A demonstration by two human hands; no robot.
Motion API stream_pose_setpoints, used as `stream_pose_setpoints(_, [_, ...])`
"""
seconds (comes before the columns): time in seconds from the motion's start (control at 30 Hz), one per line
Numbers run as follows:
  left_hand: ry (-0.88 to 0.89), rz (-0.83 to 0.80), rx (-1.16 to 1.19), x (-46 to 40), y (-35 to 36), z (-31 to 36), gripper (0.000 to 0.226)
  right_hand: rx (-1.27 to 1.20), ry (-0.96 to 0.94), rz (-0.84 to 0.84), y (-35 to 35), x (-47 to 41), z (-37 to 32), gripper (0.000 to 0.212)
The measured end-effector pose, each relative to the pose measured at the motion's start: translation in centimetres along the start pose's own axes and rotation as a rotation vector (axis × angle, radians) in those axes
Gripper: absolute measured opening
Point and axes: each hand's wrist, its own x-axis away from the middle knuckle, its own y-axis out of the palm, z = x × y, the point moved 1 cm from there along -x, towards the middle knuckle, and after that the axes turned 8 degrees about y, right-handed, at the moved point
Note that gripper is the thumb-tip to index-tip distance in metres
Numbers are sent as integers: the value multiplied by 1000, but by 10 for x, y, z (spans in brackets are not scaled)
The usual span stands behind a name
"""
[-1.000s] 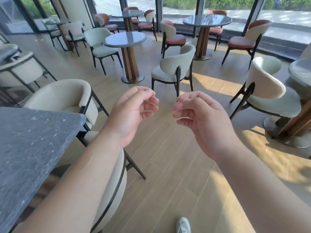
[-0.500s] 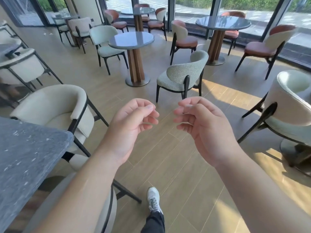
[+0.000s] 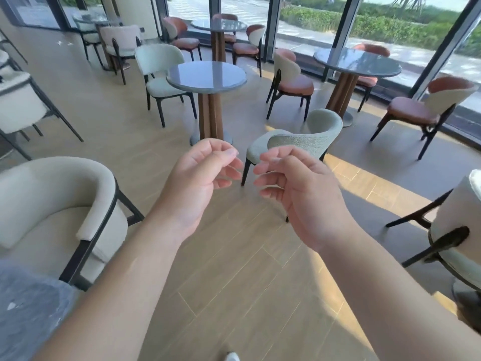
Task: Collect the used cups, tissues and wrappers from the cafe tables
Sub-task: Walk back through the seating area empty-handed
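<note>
My left hand (image 3: pixel 201 178) and my right hand (image 3: pixel 299 186) hang in front of me at chest height, a small gap between their fingertips. Both have loosely curled fingers and hold nothing. No cup, tissue or wrapper shows in view. A round grey table (image 3: pixel 207 76) on a wooden pedestal stands ahead of my hands. A second round grey table (image 3: pixel 356 62) stands by the window at the right, and a third round table (image 3: pixel 220 24) further back. All three tops look bare.
A dark stone table corner (image 3: pixel 23 308) sits at my lower left, with a cream armchair (image 3: pixel 59 201) beside it. A pale green chair (image 3: pixel 299 142) stands just beyond my hands. Another chair (image 3: pixel 458 230) is at the right edge. Wooden floor (image 3: pixel 234 269) lies below.
The view has moved forward and turned; the round tables are nearer and the stone table corner has slipped lower left. My hands stay raised, loosely curled, holding nothing.
</note>
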Motion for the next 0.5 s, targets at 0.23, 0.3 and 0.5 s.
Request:
stream_pose_setpoints(0.23, [14, 37, 32, -90, -45, -10, 9, -12, -11, -61, 29, -108, -10, 15])
stream_pose_setpoints(0.3, [9, 65, 20, -112, -58, -17, 9, -22, -17, -75, 35, -140, -11, 17])
stream_pose_setpoints(0.5, [-5, 155, 0, -191, -98, -39, 11, -22, 1, -188, 56, -240, 0, 20])
